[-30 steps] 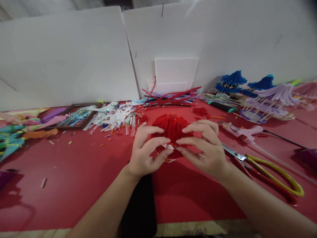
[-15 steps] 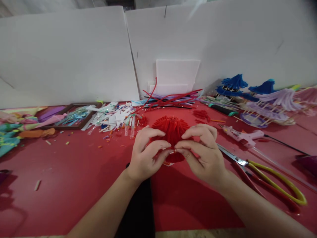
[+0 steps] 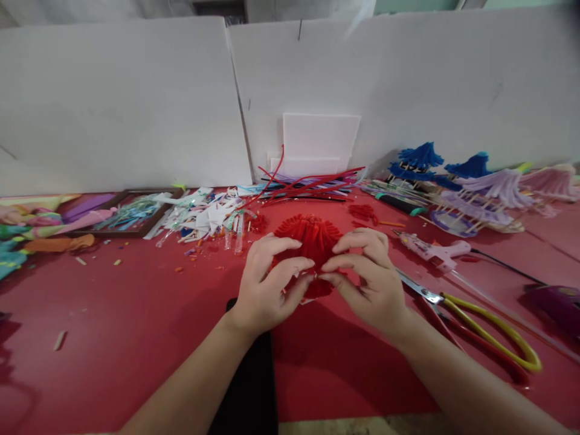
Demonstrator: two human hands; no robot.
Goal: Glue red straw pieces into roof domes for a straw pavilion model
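Note:
Between my hands, above the red table, is a red pipe-cleaner model (image 3: 310, 232) with a fluted, roof-like top and a lower red part beneath. My left hand (image 3: 270, 281) has its thumb and fingers closed on the model's near left side. On the near right side, my right hand (image 3: 368, 281) pinches at the lower rim, its thumb tip close to the left thumb. The fingers hide much of the model's middle. A sliver of pale material shows under it.
Yellow-and-red-handled scissors (image 3: 480, 326) lie at right, below a pink glue gun (image 3: 437, 251). Blue (image 3: 421, 155) and lilac (image 3: 496, 187) pipe-cleaner models stand behind. Loose pipe cleaners (image 3: 312, 186) lie at the back, scraps (image 3: 211, 214) to their left. A black object (image 3: 251, 386) is under my left forearm.
The view has turned slightly right, so things on the table sit a little further left. Both hands stay on the red model with only slight finger movement.

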